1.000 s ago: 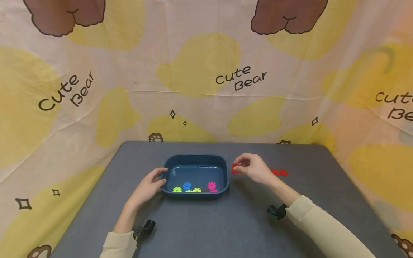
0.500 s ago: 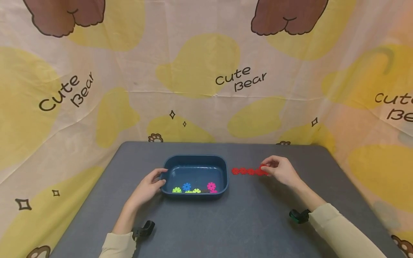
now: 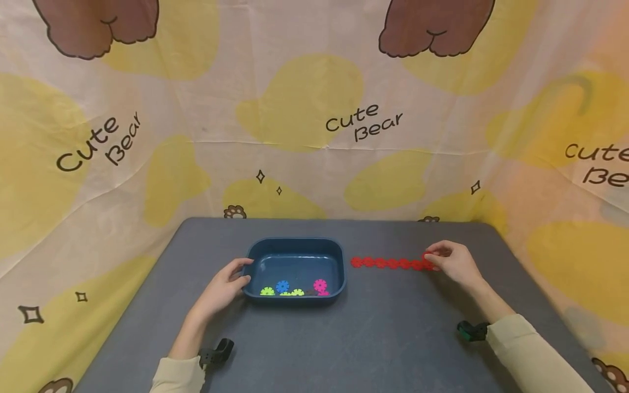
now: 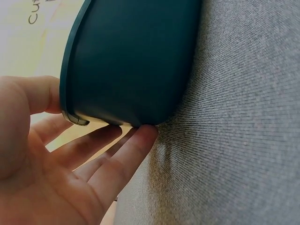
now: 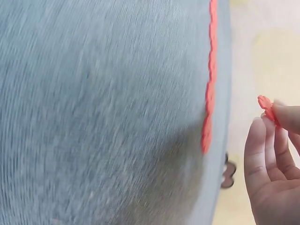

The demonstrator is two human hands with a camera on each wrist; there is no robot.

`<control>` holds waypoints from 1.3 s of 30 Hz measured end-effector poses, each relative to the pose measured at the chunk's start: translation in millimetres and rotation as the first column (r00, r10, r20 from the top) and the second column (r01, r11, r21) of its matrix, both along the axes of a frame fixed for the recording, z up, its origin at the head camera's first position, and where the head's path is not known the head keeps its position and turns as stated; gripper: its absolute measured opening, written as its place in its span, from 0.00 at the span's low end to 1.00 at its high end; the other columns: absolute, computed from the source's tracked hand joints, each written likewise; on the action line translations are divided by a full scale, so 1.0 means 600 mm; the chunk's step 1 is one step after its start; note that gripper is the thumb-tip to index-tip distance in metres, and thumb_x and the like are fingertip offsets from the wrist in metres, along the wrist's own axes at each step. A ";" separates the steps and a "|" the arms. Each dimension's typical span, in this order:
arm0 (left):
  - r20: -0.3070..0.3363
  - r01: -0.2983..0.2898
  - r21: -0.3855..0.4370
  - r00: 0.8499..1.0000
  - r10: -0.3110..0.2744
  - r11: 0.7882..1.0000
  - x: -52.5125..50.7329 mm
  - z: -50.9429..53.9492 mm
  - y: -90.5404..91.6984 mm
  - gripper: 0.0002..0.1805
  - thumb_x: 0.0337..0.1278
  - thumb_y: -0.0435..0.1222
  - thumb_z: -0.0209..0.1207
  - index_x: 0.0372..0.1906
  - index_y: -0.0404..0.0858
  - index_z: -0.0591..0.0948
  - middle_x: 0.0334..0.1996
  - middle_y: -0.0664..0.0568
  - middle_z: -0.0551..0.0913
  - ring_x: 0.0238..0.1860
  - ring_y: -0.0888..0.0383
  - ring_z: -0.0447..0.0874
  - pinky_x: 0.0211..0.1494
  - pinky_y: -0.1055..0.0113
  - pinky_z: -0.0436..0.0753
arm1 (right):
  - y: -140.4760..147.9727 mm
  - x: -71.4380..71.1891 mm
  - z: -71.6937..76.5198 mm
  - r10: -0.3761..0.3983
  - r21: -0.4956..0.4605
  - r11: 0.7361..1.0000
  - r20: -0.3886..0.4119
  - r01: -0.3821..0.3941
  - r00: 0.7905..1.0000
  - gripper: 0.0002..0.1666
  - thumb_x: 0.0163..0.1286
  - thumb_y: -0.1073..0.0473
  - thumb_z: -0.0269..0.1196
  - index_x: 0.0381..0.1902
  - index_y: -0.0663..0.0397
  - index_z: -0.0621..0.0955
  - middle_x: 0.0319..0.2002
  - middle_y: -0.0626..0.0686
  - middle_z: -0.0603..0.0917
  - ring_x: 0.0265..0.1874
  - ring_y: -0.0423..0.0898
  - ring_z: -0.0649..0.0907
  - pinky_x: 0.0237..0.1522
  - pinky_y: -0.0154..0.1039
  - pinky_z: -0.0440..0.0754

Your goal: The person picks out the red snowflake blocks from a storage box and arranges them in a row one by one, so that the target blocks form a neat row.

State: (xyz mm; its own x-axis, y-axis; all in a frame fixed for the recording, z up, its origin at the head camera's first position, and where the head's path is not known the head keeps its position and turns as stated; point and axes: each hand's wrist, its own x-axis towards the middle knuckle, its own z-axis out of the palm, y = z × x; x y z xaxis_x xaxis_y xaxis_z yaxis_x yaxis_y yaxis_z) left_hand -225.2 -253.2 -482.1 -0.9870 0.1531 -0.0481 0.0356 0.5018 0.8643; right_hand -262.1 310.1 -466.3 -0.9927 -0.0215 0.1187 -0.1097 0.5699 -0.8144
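My left hand [image 3: 227, 284] holds the left end of a dark blue plastic bin [image 3: 295, 245]. In the left wrist view the thumb lies at the bin's rim and the fingers press its outer wall [image 4: 131, 61]. A row of red notched plastic discs [image 3: 380, 263] lies on the table to the right of the bin. At the row's right end my right hand [image 3: 457, 265] pinches a red notched disc [image 5: 266, 104] between thumb and fingers. The right wrist view shows this disc apart from the row [image 5: 211, 79]. My fingers partly hide the disc in the head view.
Inside the bin, along its near side, lie several notched discs: yellow-green [image 3: 267, 291], blue [image 3: 282, 286] and pink [image 3: 320, 285]. A grey table [image 3: 363, 344] bears everything. A printed cloth [image 3: 295, 109] hangs behind the table's far edge.
My right hand has moved right, from beside the bin along the row to its far end, a red disc at its fingertips throughout. More of the row shows. My left hand stays at the bin.
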 end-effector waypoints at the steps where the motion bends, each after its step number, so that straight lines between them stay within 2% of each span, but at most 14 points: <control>1: -0.001 0.000 -0.002 1.000 0.000 1.000 0.000 0.000 0.000 0.25 0.75 0.36 0.53 0.72 0.39 0.68 0.75 0.31 0.58 0.72 0.32 0.64 0.60 0.44 0.79 | 0.006 0.000 -0.002 -0.011 0.000 1.000 0.002 0.011 1.000 0.17 0.70 0.60 0.68 0.50 0.66 0.83 0.43 0.63 0.86 0.34 0.56 0.87 0.37 0.46 0.88; 9: -0.002 0.000 -0.009 1.000 0.000 1.000 -0.003 -0.002 0.000 0.25 0.75 0.35 0.52 0.73 0.39 0.68 0.75 0.31 0.58 0.72 0.32 0.64 0.60 0.43 0.80 | 0.038 -0.010 -0.019 -0.070 0.051 0.996 0.006 0.069 0.998 0.16 0.70 0.61 0.68 0.49 0.69 0.82 0.40 0.62 0.87 0.31 0.50 0.87 0.33 0.39 0.86; 19: 0.000 0.007 -0.002 1.000 -0.007 1.000 -0.006 -0.004 -0.001 0.25 0.75 0.35 0.52 0.73 0.39 0.67 0.75 0.31 0.58 0.72 0.33 0.65 0.59 0.45 0.81 | 0.056 -0.014 -0.035 -0.087 0.106 0.991 0.095 0.076 0.992 0.15 0.71 0.61 0.66 0.47 0.70 0.82 0.36 0.60 0.86 0.28 0.49 0.85 0.29 0.39 0.85; 32: 0.002 0.005 0.005 1.000 -0.005 1.000 -0.007 -0.005 0.001 0.25 0.75 0.36 0.53 0.73 0.40 0.68 0.75 0.32 0.59 0.72 0.34 0.65 0.58 0.45 0.81 | 0.064 -0.021 -0.043 -0.072 0.242 0.969 0.084 0.050 0.994 0.15 0.71 0.59 0.66 0.45 0.69 0.83 0.34 0.58 0.86 0.24 0.47 0.80 0.26 0.41 0.82; 39: -0.005 -0.005 -0.006 1.000 0.005 1.000 -0.008 -0.006 0.000 0.25 0.75 0.36 0.53 0.73 0.40 0.68 0.75 0.32 0.60 0.72 0.34 0.66 0.58 0.45 0.81 | 0.064 -0.020 -0.039 -0.048 0.250 0.968 0.063 0.031 0.997 0.16 0.71 0.58 0.66 0.45 0.69 0.82 0.34 0.59 0.86 0.24 0.47 0.82 0.26 0.41 0.83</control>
State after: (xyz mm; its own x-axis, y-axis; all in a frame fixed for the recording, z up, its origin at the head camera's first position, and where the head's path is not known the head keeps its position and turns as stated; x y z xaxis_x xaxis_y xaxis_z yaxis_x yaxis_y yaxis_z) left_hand -229.9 -253.0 -485.7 -0.9881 0.1475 -0.0441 0.0373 0.5070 0.8612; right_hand -274.0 348.7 -489.5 -0.9989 -0.0027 0.0472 -0.0328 0.7579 -0.6516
